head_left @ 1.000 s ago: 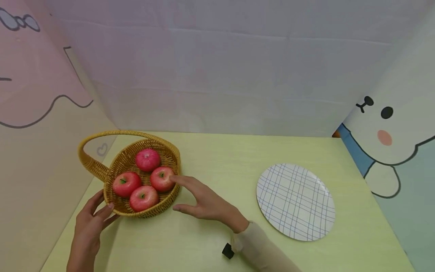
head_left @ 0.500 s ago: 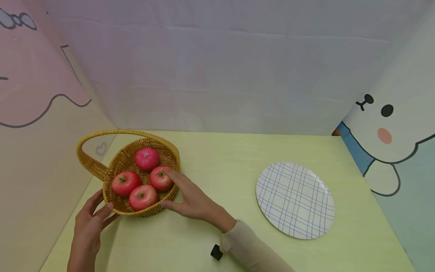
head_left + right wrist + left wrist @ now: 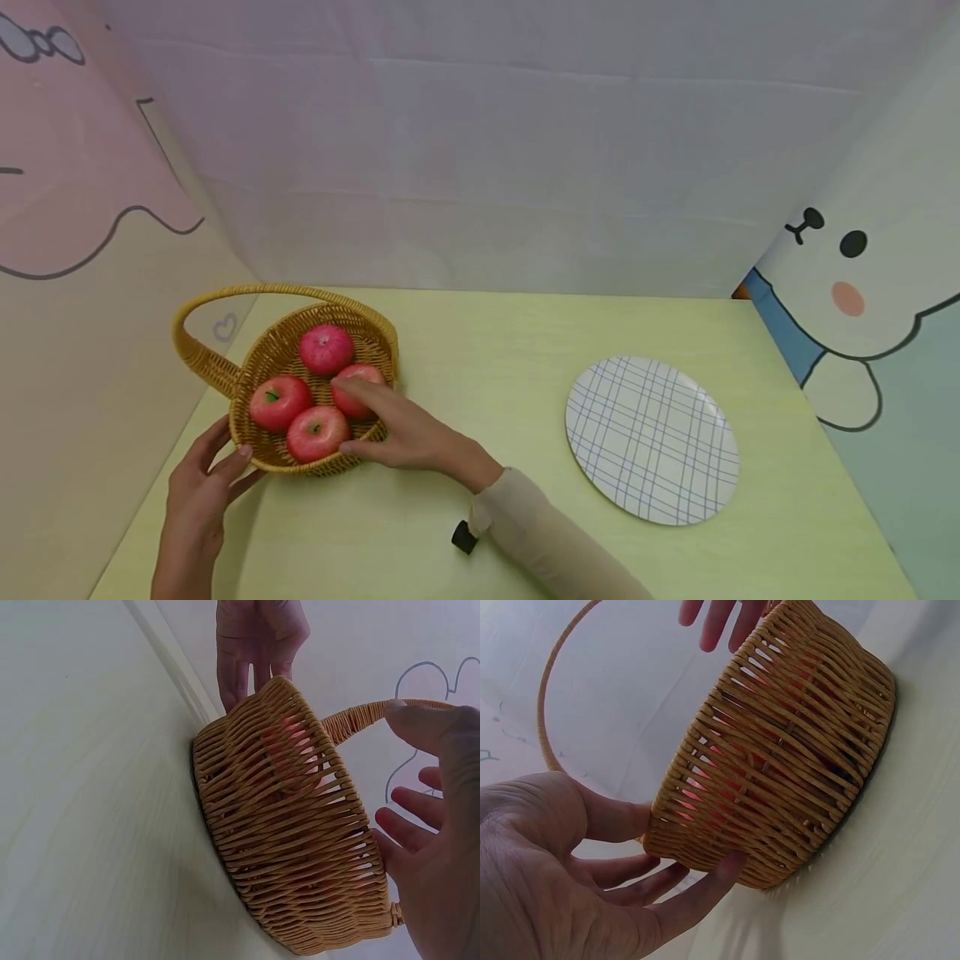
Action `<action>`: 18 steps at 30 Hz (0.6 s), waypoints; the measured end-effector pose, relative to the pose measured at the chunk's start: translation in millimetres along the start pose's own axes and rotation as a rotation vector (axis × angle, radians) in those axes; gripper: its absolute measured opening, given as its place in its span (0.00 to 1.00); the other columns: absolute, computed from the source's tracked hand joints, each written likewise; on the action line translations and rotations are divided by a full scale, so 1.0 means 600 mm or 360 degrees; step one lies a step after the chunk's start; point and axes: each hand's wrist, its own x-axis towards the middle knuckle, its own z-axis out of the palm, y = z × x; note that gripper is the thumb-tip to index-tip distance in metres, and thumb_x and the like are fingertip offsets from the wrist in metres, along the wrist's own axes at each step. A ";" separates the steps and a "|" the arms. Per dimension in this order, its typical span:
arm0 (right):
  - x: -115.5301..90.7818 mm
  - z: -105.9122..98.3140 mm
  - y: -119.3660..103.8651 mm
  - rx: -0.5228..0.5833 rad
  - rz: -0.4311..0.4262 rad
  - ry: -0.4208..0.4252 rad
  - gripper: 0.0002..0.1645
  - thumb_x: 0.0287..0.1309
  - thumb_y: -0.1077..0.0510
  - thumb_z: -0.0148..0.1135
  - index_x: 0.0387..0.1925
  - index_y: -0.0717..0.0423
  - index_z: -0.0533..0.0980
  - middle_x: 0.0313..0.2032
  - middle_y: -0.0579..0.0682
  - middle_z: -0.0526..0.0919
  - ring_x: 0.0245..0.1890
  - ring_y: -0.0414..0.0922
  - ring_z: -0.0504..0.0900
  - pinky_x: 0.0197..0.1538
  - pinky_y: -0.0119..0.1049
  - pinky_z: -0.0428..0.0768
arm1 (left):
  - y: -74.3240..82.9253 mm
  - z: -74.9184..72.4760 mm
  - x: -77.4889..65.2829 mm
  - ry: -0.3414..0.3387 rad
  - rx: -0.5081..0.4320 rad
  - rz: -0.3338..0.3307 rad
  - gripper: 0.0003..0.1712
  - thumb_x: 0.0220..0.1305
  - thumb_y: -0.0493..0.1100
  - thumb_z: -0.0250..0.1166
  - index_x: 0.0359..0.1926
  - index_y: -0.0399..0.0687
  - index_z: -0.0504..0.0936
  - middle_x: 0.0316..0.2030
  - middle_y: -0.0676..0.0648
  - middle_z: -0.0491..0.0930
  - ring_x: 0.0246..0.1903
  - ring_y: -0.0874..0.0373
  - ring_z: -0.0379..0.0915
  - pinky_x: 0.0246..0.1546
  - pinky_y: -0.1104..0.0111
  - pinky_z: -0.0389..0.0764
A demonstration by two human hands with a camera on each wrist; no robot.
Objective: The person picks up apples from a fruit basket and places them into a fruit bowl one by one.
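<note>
A round wicker basket point(image 3: 258, 358) with a tall arched handle stands at the left of the table. In it lie a left apple point(image 3: 279, 404), a front apple point(image 3: 318, 434), a right apple point(image 3: 369, 374) and a deep-pink ridged fruit point(image 3: 327, 349). My left hand point(image 3: 197, 496) holds the basket's near-left side, thumb at the rim and fingers against the outer wall point(image 3: 772, 765). My right hand point(image 3: 408, 433) reaches over the right rim, fingers spread above the right apple and partly covering it; its thumb is near the front apple.
A white plate point(image 3: 652, 442) with a blue grid pattern lies on the pale yellow table point(image 3: 480, 358) at the right. A whitish back wall point(image 3: 495, 183) and printed side walls enclose the table. A small black block point(image 3: 464, 537) sits at my right cuff.
My right hand has moved left, from the basket's right edge to over the right apple and the rim. My left hand and the fruit look unmoved.
</note>
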 end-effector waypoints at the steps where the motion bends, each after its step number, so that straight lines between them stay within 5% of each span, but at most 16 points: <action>1: 0.003 0.000 0.002 -0.0021 -0.0006 -0.0020 0.47 0.69 0.49 0.68 0.80 0.57 0.57 0.79 0.50 0.63 0.81 0.43 0.60 0.83 0.35 0.60 | 0.000 0.000 0.000 -0.0001 0.0000 0.0001 0.44 0.74 0.35 0.64 0.83 0.45 0.52 0.58 0.64 0.69 0.44 0.76 0.83 0.37 0.73 0.90; 18: 0.037 -0.003 0.004 -0.0414 0.0088 -0.0036 0.47 0.73 0.46 0.62 0.82 0.56 0.53 0.80 0.53 0.60 0.82 0.48 0.57 0.85 0.39 0.53 | 0.001 -0.001 0.001 0.0015 0.0061 -0.0041 0.44 0.75 0.36 0.63 0.84 0.46 0.51 0.62 0.62 0.67 0.44 0.77 0.82 0.38 0.73 0.90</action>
